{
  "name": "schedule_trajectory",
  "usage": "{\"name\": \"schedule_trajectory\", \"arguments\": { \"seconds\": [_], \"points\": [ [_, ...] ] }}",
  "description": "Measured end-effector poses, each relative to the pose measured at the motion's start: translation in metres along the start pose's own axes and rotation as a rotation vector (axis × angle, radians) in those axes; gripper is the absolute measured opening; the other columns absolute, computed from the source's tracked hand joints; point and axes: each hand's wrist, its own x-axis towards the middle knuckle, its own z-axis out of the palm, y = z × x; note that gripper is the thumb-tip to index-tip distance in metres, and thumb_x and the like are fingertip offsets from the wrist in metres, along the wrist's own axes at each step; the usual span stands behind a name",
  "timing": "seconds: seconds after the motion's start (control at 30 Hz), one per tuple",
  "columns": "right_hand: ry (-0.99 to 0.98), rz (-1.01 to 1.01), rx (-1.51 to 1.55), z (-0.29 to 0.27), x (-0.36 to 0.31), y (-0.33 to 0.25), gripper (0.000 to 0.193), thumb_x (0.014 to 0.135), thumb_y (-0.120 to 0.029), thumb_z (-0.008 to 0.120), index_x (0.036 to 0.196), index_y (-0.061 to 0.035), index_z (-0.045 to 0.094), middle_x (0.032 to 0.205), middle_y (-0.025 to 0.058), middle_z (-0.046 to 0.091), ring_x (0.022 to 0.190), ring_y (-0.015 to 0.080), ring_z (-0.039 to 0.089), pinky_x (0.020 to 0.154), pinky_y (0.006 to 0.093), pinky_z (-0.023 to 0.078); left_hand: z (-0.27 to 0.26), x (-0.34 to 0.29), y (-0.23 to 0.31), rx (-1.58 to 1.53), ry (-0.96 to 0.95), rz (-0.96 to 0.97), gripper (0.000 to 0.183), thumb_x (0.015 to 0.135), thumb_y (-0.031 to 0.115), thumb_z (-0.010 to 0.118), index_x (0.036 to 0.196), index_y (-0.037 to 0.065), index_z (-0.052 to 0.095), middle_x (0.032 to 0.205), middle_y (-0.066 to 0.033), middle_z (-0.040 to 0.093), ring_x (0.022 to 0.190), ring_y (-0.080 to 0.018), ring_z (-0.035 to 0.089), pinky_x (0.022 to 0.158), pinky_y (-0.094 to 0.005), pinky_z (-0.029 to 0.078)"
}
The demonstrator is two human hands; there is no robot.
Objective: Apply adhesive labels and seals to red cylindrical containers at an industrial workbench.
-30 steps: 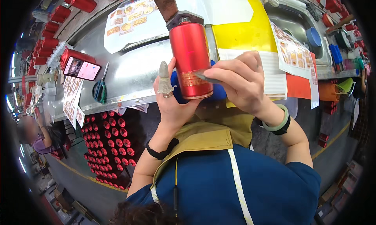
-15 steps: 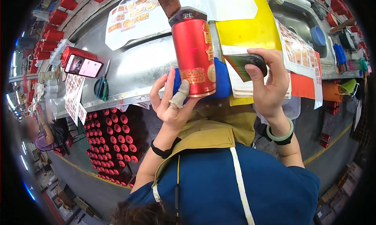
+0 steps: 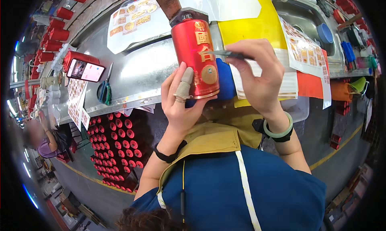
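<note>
With the left hand (image 3: 179, 111) cradling the red bottle (image 3: 188, 46), press the thin dark tool (image 3: 233, 54) pinched in the right hand (image 3: 263, 76) lightly and evenly.

The head view looks down and a little forward from head height, upright, left being the wearer's left. It is quite near: the blue shirt (image 3: 217, 185) fills much of the lower part, and the red bottle (image 3: 184, 46) appears above the middle. The wide fisheye bends the desk (image 3: 150, 62) and takes in the floor (image 3: 106, 203) on both sides.
</note>
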Motion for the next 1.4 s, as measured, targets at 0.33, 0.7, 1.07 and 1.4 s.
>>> {"name": "schedule_trajectory", "arguments": {
  "seconds": [0.33, 0.7, 1.07, 1.4],
  "points": [
    [-0.104, 0.120, 0.036, -0.021, -0.029, 0.006, 0.024, 0.080, 0.004, 0.077, 0.102, -0.0045, 0.074, 0.093, 0.0070, 0.072, 0.082, 0.0240, 0.065, 0.075, 0.0347, 0.050, 0.002, -0.010, -0.007, -0.006, 0.033, -0.063, 0.086, 0.060, 0.024, 0.100, 0.135, 0.004, 0.063, 0.146, -0.0187, 0.055, 0.130, -0.0353, 0.053, 0.107, -0.0451, 0.046],
    [0.057, 0.188, 0.149, -0.011, -0.026, 0.006, 0.022, 0.089, 0.003, 0.075, 0.110, -0.0004, 0.070, 0.095, 0.0076, 0.069, 0.085, 0.0151, 0.065, 0.079, 0.0265, 0.050, -0.002, -0.012, -0.011, 0.040, 0.003, -0.098, 0.078, 0.062, 0.021, 0.097, 0.129, -0.004, 0.065, 0.149, -0.0211, 0.055, 0.131, -0.0377, 0.052, 0.107, -0.0455, 0.046],
    [-0.139, -0.106, -0.113, 0.002, -0.022, -0.001, 0.022, 0.076, 0.000, 0.075, 0.097, -0.0088, 0.076, 0.090, 0.0026, 0.072, 0.082, 0.0198, 0.064, 0.080, 0.0337, 0.049, 0.002, -0.003, -0.003, -0.056, -0.013, -0.119, 0.087, 0.058, 0.012, 0.094, 0.139, 0.004, 0.063, 0.146, -0.0184, 0.058, 0.117, -0.0323, 0.059, 0.101, -0.0430, 0.048],
    [-0.225, -0.199, -0.129, 0.003, -0.049, -0.011, 0.023, 0.074, -0.005, 0.072, 0.095, -0.0135, 0.078, 0.092, -0.0022, 0.074, 0.077, 0.0178, 0.062, 0.080, 0.0338, 0.049, 0.001, -0.011, -0.013, -0.093, -0.017, -0.140, 0.084, 0.065, 0.016, 0.097, 0.138, -0.004, 0.060, 0.141, -0.0208, 0.062, 0.120, -0.0328, 0.064, 0.103, -0.0400, 0.050]
  ]
}}
